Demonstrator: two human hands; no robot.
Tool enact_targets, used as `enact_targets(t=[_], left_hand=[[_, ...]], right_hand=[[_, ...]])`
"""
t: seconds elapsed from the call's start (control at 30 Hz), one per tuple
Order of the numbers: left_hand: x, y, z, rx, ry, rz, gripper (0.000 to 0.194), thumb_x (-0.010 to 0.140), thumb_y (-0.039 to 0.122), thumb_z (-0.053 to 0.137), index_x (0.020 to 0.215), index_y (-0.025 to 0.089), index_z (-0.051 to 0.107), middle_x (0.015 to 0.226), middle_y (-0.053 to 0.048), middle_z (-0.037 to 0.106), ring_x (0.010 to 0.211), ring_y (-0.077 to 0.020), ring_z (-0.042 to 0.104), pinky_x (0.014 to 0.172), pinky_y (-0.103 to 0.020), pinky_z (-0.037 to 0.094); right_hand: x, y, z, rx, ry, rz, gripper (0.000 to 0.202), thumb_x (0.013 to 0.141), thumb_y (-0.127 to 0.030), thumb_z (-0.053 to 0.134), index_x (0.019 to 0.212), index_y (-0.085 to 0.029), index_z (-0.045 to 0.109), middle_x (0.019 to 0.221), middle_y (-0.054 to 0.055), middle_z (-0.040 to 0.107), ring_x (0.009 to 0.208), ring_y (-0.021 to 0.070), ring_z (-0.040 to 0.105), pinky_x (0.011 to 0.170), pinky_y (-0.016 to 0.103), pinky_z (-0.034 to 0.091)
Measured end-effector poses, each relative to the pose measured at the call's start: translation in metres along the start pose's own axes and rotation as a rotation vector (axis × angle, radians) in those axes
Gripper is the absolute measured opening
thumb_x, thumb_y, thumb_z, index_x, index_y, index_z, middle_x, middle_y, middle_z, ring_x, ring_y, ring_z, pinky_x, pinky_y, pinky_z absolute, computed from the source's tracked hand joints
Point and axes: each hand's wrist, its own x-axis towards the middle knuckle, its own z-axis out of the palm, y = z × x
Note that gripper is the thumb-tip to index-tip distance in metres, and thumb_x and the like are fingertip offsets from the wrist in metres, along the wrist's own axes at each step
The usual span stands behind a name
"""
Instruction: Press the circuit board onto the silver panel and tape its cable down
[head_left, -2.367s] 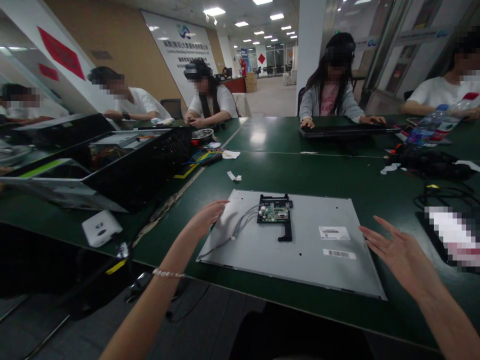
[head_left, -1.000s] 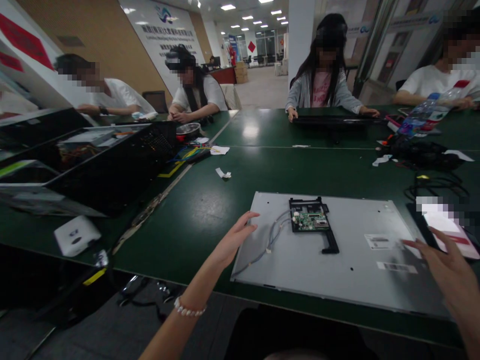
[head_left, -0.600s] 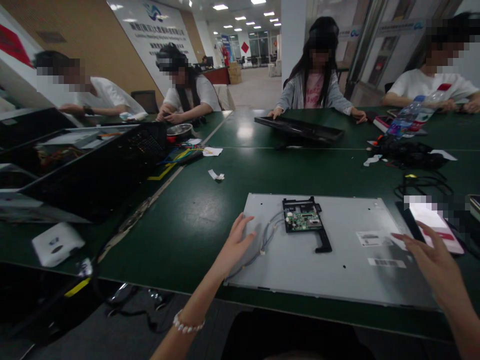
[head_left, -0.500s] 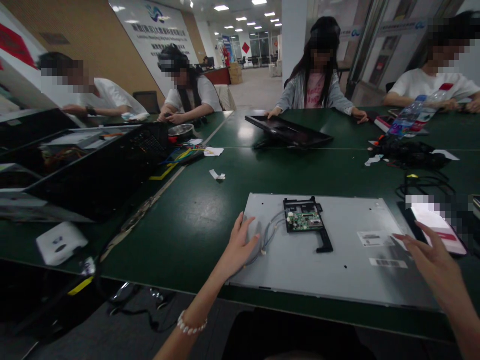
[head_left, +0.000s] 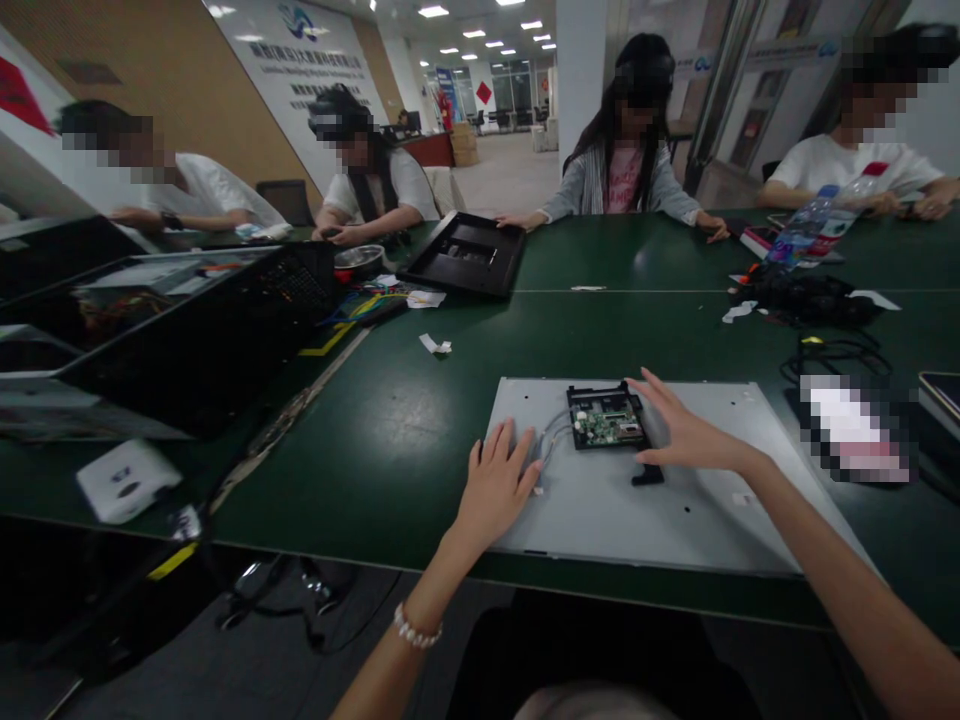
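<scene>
A grey metal-backed display panel lies flat on the green table before me. On it sits a black plastic bracket carrying a green circuit board, with grey cables running off its left side. My left hand rests with spread fingers on the panel's left part, beside the cables. At the bracket's right edge is my right hand, thumb and fingers apart; whether it touches the bracket I cannot tell. Part of the bracket's right side is hidden behind that hand.
An opened computer case and a white box-shaped device stand on the left. Across the table a person's hand touches a black monitor cover. A phone, black cables and bottles lie right.
My right hand has moved left from the panel's right edge to the bracket. My left hand has settled lower on the panel. Across the table, the black cover has shifted left and turned.
</scene>
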Motion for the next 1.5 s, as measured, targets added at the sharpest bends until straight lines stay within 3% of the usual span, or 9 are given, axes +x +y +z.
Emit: enact_targets(t=[0.07,0.17,0.23,0.33,0.6,0.77,1.27,1.43,1.5], left_hand=[[0.000,-0.001,0.001,0.005,-0.005,0.002,0.057,0.101,0.050,0.032,0.150,0.024,0.043,0.162,-0.014,0.028,0.151,-0.0312,0.019,0.119,-0.057,0.012],[-0.001,-0.002,0.003,0.000,0.001,0.008,0.057,0.101,0.052,0.032,0.150,0.025,0.043,0.163,-0.014,0.027,0.151,-0.0314,0.019,0.119,-0.057,0.010],[0.000,-0.002,0.003,-0.007,0.005,0.009,0.058,0.100,0.053,0.032,0.150,0.025,0.043,0.163,-0.014,0.027,0.151,-0.0312,0.019,0.119,-0.057,0.009],[0.002,-0.005,0.002,-0.031,-0.012,-0.013,0.057,0.101,0.054,0.028,0.149,0.027,0.045,0.163,-0.011,0.028,0.152,-0.0286,0.019,0.120,-0.055,0.010],[0.008,-0.014,-0.008,-0.248,-0.120,-0.073,0.063,0.101,0.055,0.021,0.151,0.023,0.041,0.164,-0.009,0.024,0.153,-0.0225,0.015,0.122,-0.047,0.005],[0.006,-0.012,-0.006,-0.244,-0.105,-0.075,0.060,0.100,0.055,0.026,0.148,0.025,0.045,0.164,-0.008,0.026,0.153,-0.0226,0.015,0.122,-0.047,0.004],[0.003,-0.015,0.003,-0.206,-0.048,-0.052,0.058,0.100,0.054,0.029,0.147,0.023,0.044,0.163,-0.011,0.028,0.152,-0.0246,0.019,0.122,-0.049,0.006],[-0.003,-0.014,-0.002,-0.256,-0.060,-0.059,0.057,0.099,0.052,0.035,0.146,0.023,0.045,0.163,-0.011,0.027,0.152,-0.0262,0.019,0.123,-0.050,0.006],[0.000,-0.021,-0.009,-0.322,-0.070,-0.041,0.057,0.097,0.051,0.042,0.146,0.022,0.045,0.161,-0.012,0.032,0.150,-0.0276,0.026,0.123,-0.050,0.012]], right_hand=[[0.020,0.005,0.004,0.032,-0.061,-0.035,0.115,0.071,-0.052,0.080,0.160,-0.035,0.010,0.169,0.009,-0.003,0.152,0.0416,0.004,0.117,0.064,0.021],[0.034,0.011,0.005,0.032,-0.088,-0.083,0.114,0.069,-0.049,0.081,0.160,-0.031,0.013,0.166,0.012,0.016,0.151,0.0406,0.015,0.118,0.062,0.023],[0.033,0.012,0.002,0.029,-0.079,-0.098,0.110,0.070,-0.047,0.080,0.159,-0.031,0.018,0.161,0.013,0.028,0.147,0.0386,0.028,0.118,0.059,0.026],[0.020,0.010,-0.001,0.025,-0.044,-0.094,0.104,0.072,-0.046,0.079,0.158,-0.031,0.022,0.157,0.013,0.034,0.142,0.0365,0.037,0.117,0.057,0.030],[-0.027,0.004,-0.003,0.035,0.027,-0.048,0.099,0.075,-0.045,0.076,0.157,-0.029,0.023,0.156,0.013,0.036,0.142,0.0371,0.038,0.117,0.057,0.030],[-0.044,0.015,0.005,0.093,0.081,-0.014,0.099,0.075,-0.047,0.076,0.157,-0.031,0.023,0.159,0.012,0.034,0.144,0.0385,0.035,0.117,0.060,0.028],[-0.046,0.025,0.015,0.111,0.116,-0.014,0.098,0.075,-0.047,0.077,0.156,-0.028,0.026,0.158,0.013,0.035,0.143,0.0363,0.036,0.118,0.057,0.028],[-0.048,0.021,0.014,0.096,0.089,0.016,0.096,0.078,-0.047,0.074,0.156,-0.026,0.023,0.159,0.015,0.032,0.144,0.0367,0.036,0.117,0.058,0.029],[-0.049,0.021,0.015,0.094,0.085,0.019,0.096,0.078,-0.047,0.074,0.157,-0.027,0.022,0.160,0.015,0.031,0.144,0.0377,0.034,0.117,0.059,0.028]])
